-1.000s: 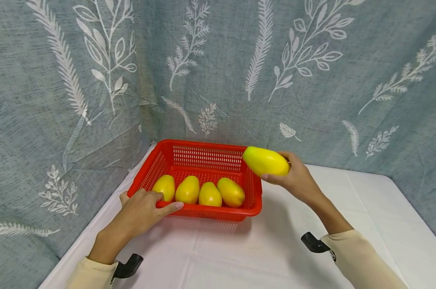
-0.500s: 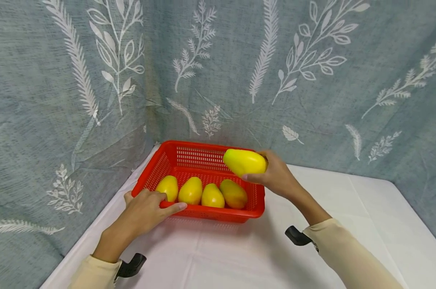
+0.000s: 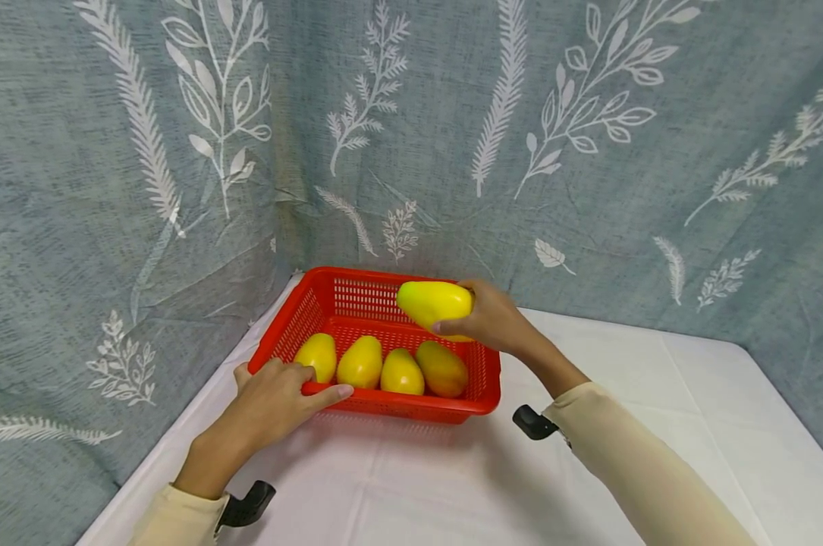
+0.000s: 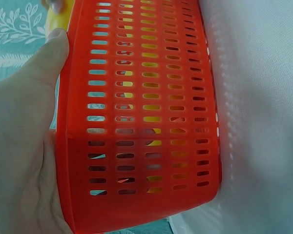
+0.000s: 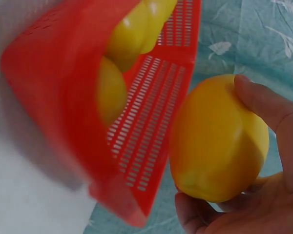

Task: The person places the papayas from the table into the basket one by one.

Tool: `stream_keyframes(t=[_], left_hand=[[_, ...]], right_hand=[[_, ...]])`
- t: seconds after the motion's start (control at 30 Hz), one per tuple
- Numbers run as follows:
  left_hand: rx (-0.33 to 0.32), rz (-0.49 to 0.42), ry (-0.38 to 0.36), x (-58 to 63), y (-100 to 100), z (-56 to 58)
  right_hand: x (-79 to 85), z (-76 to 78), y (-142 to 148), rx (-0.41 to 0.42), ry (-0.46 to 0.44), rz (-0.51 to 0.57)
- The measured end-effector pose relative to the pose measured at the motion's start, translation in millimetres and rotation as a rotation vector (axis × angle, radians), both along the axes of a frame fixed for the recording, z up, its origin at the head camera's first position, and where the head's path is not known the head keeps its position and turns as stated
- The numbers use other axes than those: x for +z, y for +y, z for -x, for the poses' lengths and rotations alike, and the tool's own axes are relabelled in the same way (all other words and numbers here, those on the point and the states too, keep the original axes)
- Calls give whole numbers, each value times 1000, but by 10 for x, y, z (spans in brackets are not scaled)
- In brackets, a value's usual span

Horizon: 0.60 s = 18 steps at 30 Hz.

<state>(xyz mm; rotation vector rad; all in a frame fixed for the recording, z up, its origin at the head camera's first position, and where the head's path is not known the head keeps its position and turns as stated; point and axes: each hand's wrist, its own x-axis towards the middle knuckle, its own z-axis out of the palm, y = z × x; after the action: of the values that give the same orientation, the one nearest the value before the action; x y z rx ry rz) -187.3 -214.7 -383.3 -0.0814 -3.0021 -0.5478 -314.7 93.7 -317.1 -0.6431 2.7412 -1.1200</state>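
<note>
My right hand [image 3: 500, 320] grips a yellow papaya [image 3: 433, 302] with a greenish narrow end. It holds the fruit lengthwise above the right half of a red plastic basket [image 3: 411, 406], apart from the fruit inside. In the right wrist view the thumb and fingers clasp the rounded end of this papaya [image 5: 217, 141]. My left hand [image 3: 268, 398] holds the basket's near-left rim. Its thumb lies along the front rim, and some fingertips are hidden. Inside, several yellow fruits [image 3: 359, 362] lie in a row along the near side; the rightmost fruit [image 3: 441, 369] looks more orange-green.
The basket has slotted walls and stands on a white-covered table [image 3: 609, 425]. Behind and to the left hangs a blue-grey curtain [image 3: 411, 136] with white leaf prints, close to the basket's back. Each wrist wears a black device [image 3: 532, 422].
My right hand has carried the papaya leftward, from the basket's right edge to above its interior. The left hand stays on the rim. The view has shifted slightly.
</note>
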Motion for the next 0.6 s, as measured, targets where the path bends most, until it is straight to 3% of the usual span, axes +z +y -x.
stream_keyframes(t=[0.37,0.6], left_hand=[[1,-8,1,-16,-7,-13],[-1,-11,10,-6,-8,-3]], right_hand=[[-34,150,-363,22,-82,-23],[-89,214,-532,-28,-133,-71]])
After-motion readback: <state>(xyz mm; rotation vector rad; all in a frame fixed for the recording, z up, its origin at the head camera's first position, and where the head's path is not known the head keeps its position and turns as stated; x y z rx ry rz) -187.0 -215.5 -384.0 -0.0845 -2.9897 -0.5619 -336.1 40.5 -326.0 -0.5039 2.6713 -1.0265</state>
